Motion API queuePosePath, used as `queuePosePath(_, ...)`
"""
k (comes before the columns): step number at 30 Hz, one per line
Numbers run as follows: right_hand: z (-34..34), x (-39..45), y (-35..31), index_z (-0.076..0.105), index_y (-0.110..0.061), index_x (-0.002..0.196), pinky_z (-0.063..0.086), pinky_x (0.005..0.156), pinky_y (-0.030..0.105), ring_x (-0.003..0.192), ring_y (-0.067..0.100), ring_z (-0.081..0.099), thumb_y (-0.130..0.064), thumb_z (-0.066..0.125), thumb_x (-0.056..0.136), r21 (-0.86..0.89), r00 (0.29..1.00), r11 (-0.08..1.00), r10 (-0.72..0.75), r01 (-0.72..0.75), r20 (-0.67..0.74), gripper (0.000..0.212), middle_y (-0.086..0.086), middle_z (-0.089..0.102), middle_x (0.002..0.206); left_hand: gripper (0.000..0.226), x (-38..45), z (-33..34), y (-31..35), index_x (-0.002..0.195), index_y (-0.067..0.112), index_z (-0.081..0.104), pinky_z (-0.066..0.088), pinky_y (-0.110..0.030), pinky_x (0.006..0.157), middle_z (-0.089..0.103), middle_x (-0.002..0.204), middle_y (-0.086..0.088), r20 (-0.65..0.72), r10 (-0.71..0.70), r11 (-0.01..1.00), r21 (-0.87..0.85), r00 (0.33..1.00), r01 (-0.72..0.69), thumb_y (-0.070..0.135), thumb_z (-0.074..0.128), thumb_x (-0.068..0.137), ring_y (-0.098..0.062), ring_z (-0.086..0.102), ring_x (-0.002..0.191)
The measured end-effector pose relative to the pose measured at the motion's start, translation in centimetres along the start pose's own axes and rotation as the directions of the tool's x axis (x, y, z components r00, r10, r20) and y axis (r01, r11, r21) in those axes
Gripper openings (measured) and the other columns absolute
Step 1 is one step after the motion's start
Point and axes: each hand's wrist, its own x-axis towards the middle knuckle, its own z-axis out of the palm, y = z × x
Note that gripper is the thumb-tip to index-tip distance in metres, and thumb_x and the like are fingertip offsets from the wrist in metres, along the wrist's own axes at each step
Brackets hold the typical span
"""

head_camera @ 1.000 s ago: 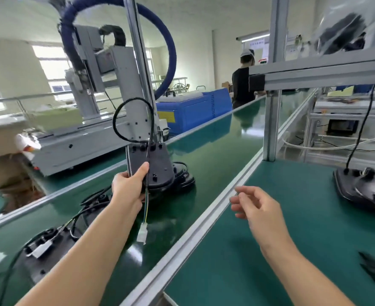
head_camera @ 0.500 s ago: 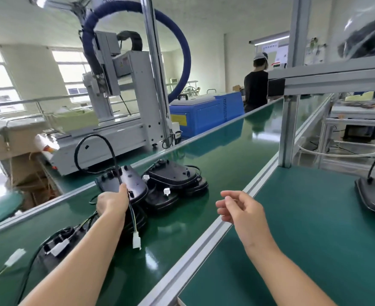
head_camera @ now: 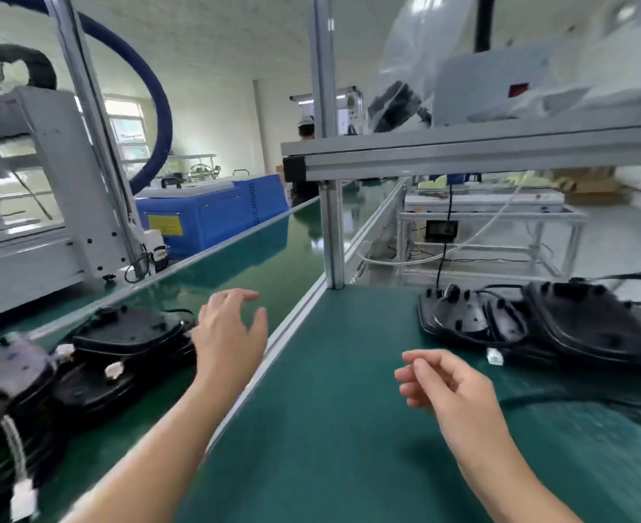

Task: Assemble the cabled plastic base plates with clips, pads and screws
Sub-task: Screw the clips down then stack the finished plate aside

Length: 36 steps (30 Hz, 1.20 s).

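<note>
Head view, left hand: the left hand (head_camera: 228, 334) is hovering with fingers spread and relaxed, gripping nothing, just beside the nearest stacked plate on the conveyor belt (head_camera: 266, 266).
Head view, right hand: the right hand (head_camera: 447, 386) is hanging over the green bench (head_camera: 330, 428), fingers loosely curled — nothing is sitting in them.
Head view, task parts on the belt: black cabled base plates (head_camera: 130, 334) are lying in an overlapping pile at the left, white connectors (head_camera: 114, 369) dangling from their leads.
Head view, task parts on the bench: more base plates (head_camera: 470, 315) are resting at the right, well apart from both hands, a white plug (head_camera: 495, 356) lying in front.
Risk: loose cables are trailing between plates — lifting one plate is likely to drag a neighbour or snag a connector; the frame is blurring, so exact overlaps are hard to tell.
Containers: no bin or tray is showing; clips, pads and screws are not visible.
</note>
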Motion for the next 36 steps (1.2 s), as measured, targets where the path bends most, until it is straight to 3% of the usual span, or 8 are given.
queuePosePath(4,-6.4,0.2,-0.4,0.070,-0.012,0.088,0.053,0.057,0.019,0.061,0.007,0.063,-0.004,0.053,0.095,-0.007,0.975,0.999,-0.048,0.048,-0.219,0.020,0.002,0.073,0.073,0.023,-1.3,9.3,9.1,0.100,0.019,0.066,0.046,-0.029,0.086,0.066,0.099,0.000,0.453,-0.022,0.973,-0.194,0.891,0.122,0.038,0.059,0.089,-0.020,0.061,0.097)
queuePosePath(9,-8.6,0.6,0.6,0.070,-0.017,0.088,0.049,0.054,0.015,0.055,0.008,0.062,-0.005,0.053,0.094,-0.077,0.934,0.992,-0.117,0.096,-0.337,0.022,0.002,0.070,0.069,0.072,-2.1,17.1,16.7,0.108,0.011,0.055,0.051,-0.028,0.061,0.057,0.106,-0.010,0.769,-0.284,0.747,-0.196,0.572,0.635,0.070,0.065,0.068,-0.029,0.061,0.092)
queuePosePath(12,-8.8,0.8,0.8,0.069,-0.022,0.088,0.051,0.058,0.020,0.056,0.009,0.062,-0.008,0.052,0.095,-0.094,0.931,0.991,-0.118,0.091,-0.345,0.023,0.002,0.070,0.069,0.059,-1.6,20.0,18.5,0.104,0.012,0.052,0.049,-0.032,0.055,0.055,0.106,-0.009,0.828,-0.356,0.546,-0.193,0.434,0.815,0.050,0.078,0.067,-0.029,0.057,0.086)
queuePosePath(19,-8.7,0.9,1.0,0.067,-0.024,0.086,0.047,0.057,0.013,0.056,0.008,0.061,-0.007,0.053,0.094,-0.108,0.938,0.991,-0.112,0.081,-0.328,0.024,-0.001,0.069,0.067,0.024,0.2,22.8,19.1,0.072,0.012,0.050,0.033,-0.019,0.039,0.047,0.065,-0.004,0.873,-0.417,0.343,-0.106,0.253,0.933,0.026,0.060,0.088,-0.015,0.041,0.049)
queuePosePath(22,-8.9,1.0,1.0,0.068,-0.024,0.088,0.047,0.056,0.013,0.058,0.008,0.062,-0.008,0.052,0.095,-0.118,0.942,0.992,-0.078,0.042,-0.325,0.023,-0.002,0.071,0.070,0.029,0.6,21.1,19.6,0.071,0.007,0.047,0.029,-0.010,0.027,0.052,0.059,-0.009,0.910,-0.328,0.155,-0.212,0.253,0.965,0.025,0.051,0.093,-0.015,0.048,0.034)
queuePosePath(27,-9.2,1.5,0.7,0.066,-0.018,0.099,0.051,0.053,0.022,0.062,0.011,0.066,-0.028,0.055,0.096,0.179,0.933,0.970,0.213,-0.166,-0.289,0.015,0.003,0.073,0.084,0.022,-1.4,14.0,19.2,0.080,0.005,0.055,0.044,-0.016,0.033,0.061,0.077,-0.015,0.889,-0.155,-0.039,-0.442,0.431,0.896,0.021,0.056,0.095,-0.023,0.062,0.040)
queuePosePath(32,-8.2,2.0,-0.3,0.051,-0.002,0.104,0.043,0.035,0.022,0.039,0.011,0.052,-0.053,0.056,0.082,0.659,0.880,0.656,0.475,-0.369,0.021,0.055,0.019,0.072,0.094,0.019,-6.0,6.7,17.9,0.091,-0.001,0.063,0.051,-0.021,0.041,0.071,0.071,-0.016,0.916,-0.040,-0.058,-0.401,0.400,0.914,0.018,0.061,0.091,-0.028,0.068,0.054)
queuePosePath(36,-8.8,3.6,-2.2,0.057,-0.011,0.108,0.022,0.034,0.016,0.035,0.005,0.028,-0.038,0.049,0.098,0.472,0.900,0.824,0.417,-0.313,-0.130,0.031,0.003,0.075,0.075,0.020,-9.0,3.1,16.6,0.090,-0.002,0.064,0.054,-0.025,0.044,0.072,0.073,-0.017,0.902,-0.108,-0.087,-0.428,0.419,0.899,0.018,0.062,0.090,-0.028,0.069,0.056)
